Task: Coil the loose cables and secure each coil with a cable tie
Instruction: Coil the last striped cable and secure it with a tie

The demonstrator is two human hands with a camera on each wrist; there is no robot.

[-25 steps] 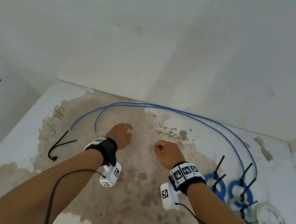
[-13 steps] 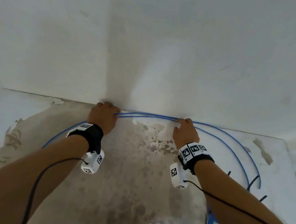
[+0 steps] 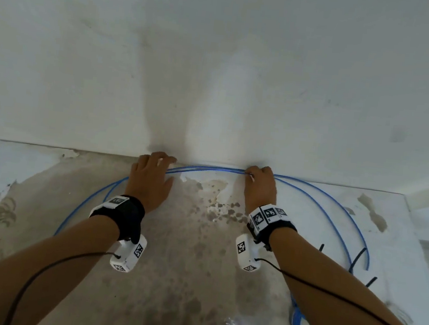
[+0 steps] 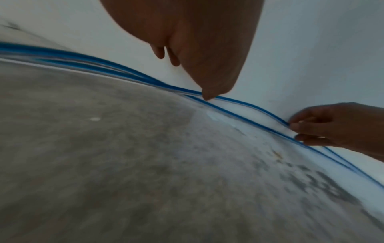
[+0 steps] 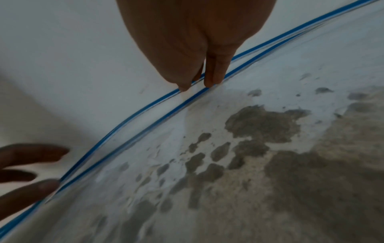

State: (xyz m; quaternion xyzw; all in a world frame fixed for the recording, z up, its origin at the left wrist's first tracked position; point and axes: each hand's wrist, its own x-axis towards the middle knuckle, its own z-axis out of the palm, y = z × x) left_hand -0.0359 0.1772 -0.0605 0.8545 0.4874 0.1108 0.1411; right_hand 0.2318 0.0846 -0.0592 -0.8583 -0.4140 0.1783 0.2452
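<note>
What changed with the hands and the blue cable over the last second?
Both hands reached forward from mid-table to the wall edge. The right hand now pinches the blue cable; the left hand rests its fingers on it. The cable's big arc stays where it lay.

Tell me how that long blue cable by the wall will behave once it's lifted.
The blue cable is thin and lies in wide smooth arcs, so probably light and springy. Where the right hand pinches it, both strands would likely sag and drag.
</note>
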